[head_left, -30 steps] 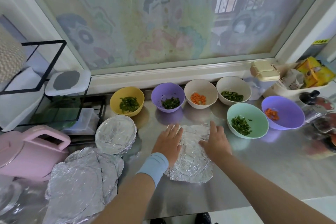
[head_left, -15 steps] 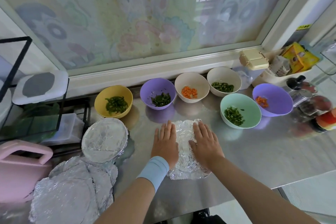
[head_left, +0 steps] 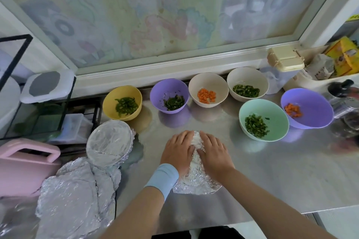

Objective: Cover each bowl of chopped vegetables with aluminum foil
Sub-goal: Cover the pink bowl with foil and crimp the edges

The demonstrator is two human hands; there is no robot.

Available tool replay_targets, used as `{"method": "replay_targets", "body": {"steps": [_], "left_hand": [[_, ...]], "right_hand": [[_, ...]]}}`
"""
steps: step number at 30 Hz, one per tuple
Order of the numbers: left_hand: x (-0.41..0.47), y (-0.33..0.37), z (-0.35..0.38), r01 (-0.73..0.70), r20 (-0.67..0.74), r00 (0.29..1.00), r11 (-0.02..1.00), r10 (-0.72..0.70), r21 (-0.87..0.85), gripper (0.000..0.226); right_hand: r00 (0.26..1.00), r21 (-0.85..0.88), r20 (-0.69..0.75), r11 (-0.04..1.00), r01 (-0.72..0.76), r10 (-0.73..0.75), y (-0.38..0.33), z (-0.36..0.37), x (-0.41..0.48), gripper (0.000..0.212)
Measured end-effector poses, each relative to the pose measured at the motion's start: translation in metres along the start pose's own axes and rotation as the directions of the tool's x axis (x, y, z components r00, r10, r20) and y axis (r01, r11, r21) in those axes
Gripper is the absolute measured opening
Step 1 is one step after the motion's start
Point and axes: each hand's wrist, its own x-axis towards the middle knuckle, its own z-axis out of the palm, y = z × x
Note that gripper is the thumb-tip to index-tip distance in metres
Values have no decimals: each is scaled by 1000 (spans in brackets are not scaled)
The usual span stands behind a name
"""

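Where both forearms reach forward over the near edge of the tabletop (head_left: 272,172), we find the left grip (head_left: 177,151) and the right grip (head_left: 213,153) lying palm down, side by side, on one foil sheet (head_left: 196,186). The fingers of both point away from the person, toward the bowls, extended and only gently bent over the foil. Neither grip is clenched: both are released, pressing flat and grasping nothing. A narrow strip of foil shows between them. A light blue wristband (head_left: 165,177) sits on the left wrist.

The foil sheet lies on the tabletop, near its front edge. Its long axis runs near to far. The wider, crumpled end points to the person, the narrower end toward the bowls.

Six uncovered bowls stand beyond the sheet, apart from it: yellow bowl (head_left: 108,103), purple bowl (head_left: 171,87), two beige bowls (head_left: 207,81), mint bowl (head_left: 272,110) and large purple bowl (head_left: 310,116). A foil-covered bowl (head_left: 109,142) stands left of the left grip, just beyond a pile of loose foil sheets (head_left: 73,190).
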Motion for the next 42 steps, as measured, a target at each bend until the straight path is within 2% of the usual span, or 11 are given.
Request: {"method": "replay_targets", "body": {"steps": [7, 10, 15, 21, 26, 30, 32, 35, 37, 40, 42], "left_hand": [[9, -3, -1, 61, -20, 998, 992, -63, -109, 36], [15, -11, -2, 85, 39, 996, 985, -80, -149, 32], [10, -19, -1, 91, 81, 994, 967, -73, -240, 33], [7, -17, 3, 172, 79, 985, 921, -154, -349, 30], [1, -14, 3, 326, 118, 944, 824, -307, -463, 29], [-15, -2, 8, 478, 97, 837, 633, -538, -609, 31], [-21, 3, 12, 472, 39, 823, 645, -566, -601, 31], [-18, 2, 9, 358, -112, 877, 789, -468, -499, 50], [-9, -1, 1, 179, -177, 944, 884, -278, -431, 71], [8, 1, -10, -36, -75, 997, 930, 10, -365, 78], [15, 2, -9, -66, 0, 998, 930, 71, -362, 68]], "right_hand": [[999, 136, -30, 990, 29, -25, 9, 8, 5, 51], [998, 113, -29, 992, 52, -49, 8, 7, 5, 51], [998, -55, -15, 997, 57, -58, 1, 2, 4, 50], [998, -45, -31, 998, 54, -55, 2, 8, 6, 43], [998, -124, -17, 990, 64, -66, 1, 2, 3, 50], [997, -226, -55, 972, -69, 58, -2, 0, -18, 57], [997, -264, -55, 963, -64, 51, 1, 3, -23, 58], [998, -254, -42, 966, -51, 41, 6, 5, -21, 66], [999, -259, -40, 965, -36, 26, 6, 4, -19, 69], [999, -207, -33, 978, -8, 2, 3, 5, -15, 64], [1000, -137, -25, 990, -14, 10, 3, 7, -14, 60]]}}
